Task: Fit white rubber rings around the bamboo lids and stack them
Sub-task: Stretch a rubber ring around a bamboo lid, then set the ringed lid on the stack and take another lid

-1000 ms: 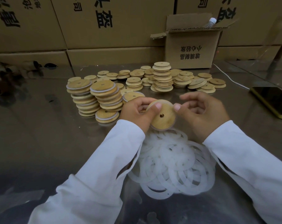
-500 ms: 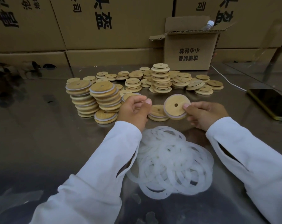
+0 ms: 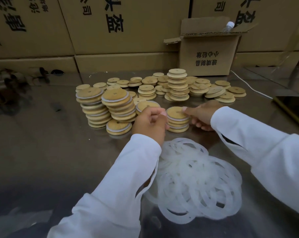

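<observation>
Steel table [image 3: 42,143], right fingers [image 3: 188,109] holding top lid [image 3: 175,112]

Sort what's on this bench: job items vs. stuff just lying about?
Job: short ringed stack, right hand holding its top lid; two tall ringed stacks; bare lids behind; loose white rings.
Lying about: phone; white cable; open box with bottle; cartons.

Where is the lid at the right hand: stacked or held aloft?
Stacked: the lid lies flat atop the short stack, the right hand touching its edge.
</observation>
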Tool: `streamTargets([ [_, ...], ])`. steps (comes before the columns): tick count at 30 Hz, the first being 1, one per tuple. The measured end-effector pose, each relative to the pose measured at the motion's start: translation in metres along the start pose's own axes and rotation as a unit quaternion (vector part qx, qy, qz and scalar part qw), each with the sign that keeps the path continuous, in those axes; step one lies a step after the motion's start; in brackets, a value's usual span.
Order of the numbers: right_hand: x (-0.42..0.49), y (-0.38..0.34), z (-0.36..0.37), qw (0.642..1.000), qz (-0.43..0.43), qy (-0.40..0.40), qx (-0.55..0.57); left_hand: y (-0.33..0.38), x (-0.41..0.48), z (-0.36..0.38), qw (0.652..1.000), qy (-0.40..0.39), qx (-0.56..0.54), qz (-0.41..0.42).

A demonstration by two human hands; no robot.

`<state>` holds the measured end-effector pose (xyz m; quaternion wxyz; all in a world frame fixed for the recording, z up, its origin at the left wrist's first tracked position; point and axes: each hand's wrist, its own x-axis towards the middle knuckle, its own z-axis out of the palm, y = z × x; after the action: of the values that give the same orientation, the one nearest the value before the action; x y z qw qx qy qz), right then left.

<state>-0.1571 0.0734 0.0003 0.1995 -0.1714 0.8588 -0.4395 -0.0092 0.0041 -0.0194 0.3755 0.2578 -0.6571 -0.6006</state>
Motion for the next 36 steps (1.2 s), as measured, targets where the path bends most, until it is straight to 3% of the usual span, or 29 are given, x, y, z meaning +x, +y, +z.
streamTargets([
  [2, 0.009, -0.009, -0.007, 0.998, -0.012, 0.057, -0.032, -0.001, -0.001, 0.003, 1.0, 0.012, 0.007, 0.009],
  [6, 0.04, -0.035, -0.01, 0.984, -0.083, 0.151, 0.04, -0.005, -0.002, 0.011, 1.0, 0.011, 0.008, 0.018],
  [11, 0.078, -0.065, 0.004, 0.969, -0.204, 0.14, 0.016, -0.01, 0.0, 0.014, 1.0, -0.005, 0.001, 0.026],
  [16, 0.108, -0.077, 0.022, 0.98, -0.169, 0.108, 0.002, -0.011, 0.0, 0.013, 0.999, -0.006, -0.007, 0.041],
  [21, 0.116, -0.073, 0.019, 0.976, -0.151, 0.154, 0.036, -0.011, 0.0, 0.011, 0.999, -0.015, -0.006, 0.033],
  [24, 0.099, -0.078, 0.009, 0.958, -0.197, 0.178, 0.107, -0.008, 0.0, 0.011, 0.999, -0.01, -0.005, 0.031],
  [26, 0.076, -0.081, 0.0, 0.95, -0.25, 0.16, 0.099, -0.005, 0.0, 0.011, 1.0, -0.007, -0.02, 0.02],
  [31, -0.004, -0.06, -0.016, 0.943, -0.332, 0.013, 0.027, 0.007, -0.002, 0.013, 0.994, -0.048, -0.089, -0.039],
  [36, -0.07, -0.017, -0.015, 0.921, -0.385, -0.028, 0.049, 0.017, -0.01, 0.01, 0.973, -0.129, -0.171, -0.09],
])
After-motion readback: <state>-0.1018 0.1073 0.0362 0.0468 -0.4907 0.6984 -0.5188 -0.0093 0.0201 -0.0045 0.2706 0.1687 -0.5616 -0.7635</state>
